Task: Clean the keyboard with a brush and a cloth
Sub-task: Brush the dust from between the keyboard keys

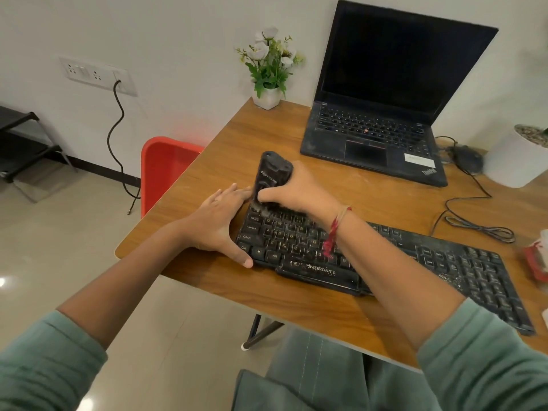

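While clamping chunky black brush [271, 176] in right hand [299, 191], holds bristles on dusty black plastic keyboard [444, 262]. Braces its end with straight-fingered left hand [219, 221].

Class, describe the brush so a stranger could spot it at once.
On the brown wooden desk lies a long black keyboard. At its left end, the right hand grips a chunky black plastic brush, bristles on the keys; unlike the flat keyboard, it stands upright.
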### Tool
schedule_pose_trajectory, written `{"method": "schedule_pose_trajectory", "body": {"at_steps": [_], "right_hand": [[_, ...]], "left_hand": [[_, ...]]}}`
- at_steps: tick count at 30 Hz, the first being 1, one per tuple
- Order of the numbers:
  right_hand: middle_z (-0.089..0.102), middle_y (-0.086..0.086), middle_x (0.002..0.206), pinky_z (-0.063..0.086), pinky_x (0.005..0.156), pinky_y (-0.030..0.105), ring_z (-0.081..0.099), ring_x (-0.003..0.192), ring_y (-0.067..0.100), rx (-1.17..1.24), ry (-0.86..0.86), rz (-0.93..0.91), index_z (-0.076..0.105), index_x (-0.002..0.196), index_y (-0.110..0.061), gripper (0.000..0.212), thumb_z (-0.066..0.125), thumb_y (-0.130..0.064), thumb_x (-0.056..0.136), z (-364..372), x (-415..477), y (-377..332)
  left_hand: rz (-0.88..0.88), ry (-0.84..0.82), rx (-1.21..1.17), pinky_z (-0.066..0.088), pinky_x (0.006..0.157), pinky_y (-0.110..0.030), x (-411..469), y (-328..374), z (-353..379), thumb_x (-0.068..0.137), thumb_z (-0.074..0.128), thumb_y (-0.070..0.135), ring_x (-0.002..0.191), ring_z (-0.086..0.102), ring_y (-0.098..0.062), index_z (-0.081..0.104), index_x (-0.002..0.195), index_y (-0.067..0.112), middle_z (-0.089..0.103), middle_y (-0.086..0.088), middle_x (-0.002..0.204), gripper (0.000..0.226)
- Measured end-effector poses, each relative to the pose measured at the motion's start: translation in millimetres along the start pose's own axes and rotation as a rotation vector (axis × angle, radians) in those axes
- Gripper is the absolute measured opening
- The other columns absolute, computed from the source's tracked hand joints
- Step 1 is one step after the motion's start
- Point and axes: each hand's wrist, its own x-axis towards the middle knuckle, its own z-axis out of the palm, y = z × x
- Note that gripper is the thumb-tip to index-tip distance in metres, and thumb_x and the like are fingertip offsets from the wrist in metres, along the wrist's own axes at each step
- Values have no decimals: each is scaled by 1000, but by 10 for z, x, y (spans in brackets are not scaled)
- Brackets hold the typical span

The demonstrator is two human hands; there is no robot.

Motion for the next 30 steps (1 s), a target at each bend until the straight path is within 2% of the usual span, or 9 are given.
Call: {"method": "schedule_pose_trajectory", "body": {"at_steps": [4, 8, 11, 15, 18, 21, 24, 26, 30], "right_hand": [[49, -9, 65, 37, 51, 21, 50, 64, 11, -359, 176, -102, 44, 63, -24, 31, 73, -31, 72, -43, 49, -43], [55, -8, 76, 53, 62, 25, 56, 71, 9, -159, 64, 5, 50, 80, -24, 27, 74, -34, 74, -5, 74, 12], [58, -7, 71, 50, 60, 26, 56, 67, 10, -279, 176, 22, 53, 75, -22, 23, 70, -38, 74, -83, 147, 78], [63, -2, 75, 55, 64, 31, 62, 71, 15, -108, 100, 58, 57, 80, -19, 19, 71, -31, 74, -37, 124, 56], [60, -5, 74, 48, 54, 23, 57, 66, 9, -73, 72, 84, 57, 80, -20, 18, 71, -30, 76, -82, 153, 26], [58, -7, 69, 46, 54, 22, 57, 67, 12, -196, 103, 42, 54, 72, -23, 21, 71, -35, 76, -84, 172, 24], [56, -9, 70, 37, 49, 18, 54, 64, 7, -265, -24, -54, 50, 75, -26, 25, 71, -38, 76, 60, 112, -30], [57, -7, 72, 37, 50, 18, 54, 64, 8, -256, -75, -62, 51, 77, -25, 25, 72, -37, 74, 69, 125, -59], [56, -6, 72, 42, 52, 19, 52, 65, 8, -238, -15, -36, 49, 76, -22, 25, 73, -30, 75, -90, 194, -59]], "left_hand": [[-9, 7, -19, -11, 113, -30, -9, 14, 6, 26, 50, 101, 147, -7, -10, 7, 152, 27, 7, 3, 162, 152], [-13, 2, -18, -11, 112, -29, -7, 11, 2, 25, 49, 101, 146, -8, -9, 6, 152, 27, 5, 2, 162, 153], [-17, 4, -28, -11, 110, -28, -13, 27, -5, 24, 49, 101, 146, -7, -8, 6, 153, 28, 4, 3, 162, 154], [-17, 5, -25, -11, 110, -28, -15, 31, 2, 25, 50, 100, 146, -7, -9, 7, 153, 28, 4, 4, 162, 153], [-17, 4, -23, -11, 110, -28, -18, 34, 1, 26, 51, 99, 146, -7, -8, 7, 153, 28, 3, 4, 162, 152], [-21, 13, -25, -10, 111, -29, -16, 35, 1, 27, 52, 99, 147, -7, -10, 7, 152, 29, 4, 4, 162, 150], [2, 28, -15, -9, 115, -34, -8, 8, 13, 29, 51, 100, 148, -8, -15, 7, 152, 26, 7, 3, 162, 150], [4, 25, -19, -9, 115, -34, -2, 3, 15, 30, 53, 99, 148, -9, -14, 7, 153, 26, 7, 2, 162, 150], [-13, 16, -14, -10, 113, -31, -2, 5, 16, 27, 52, 99, 147, -9, -11, 7, 153, 27, 5, 3, 162, 152]]}}
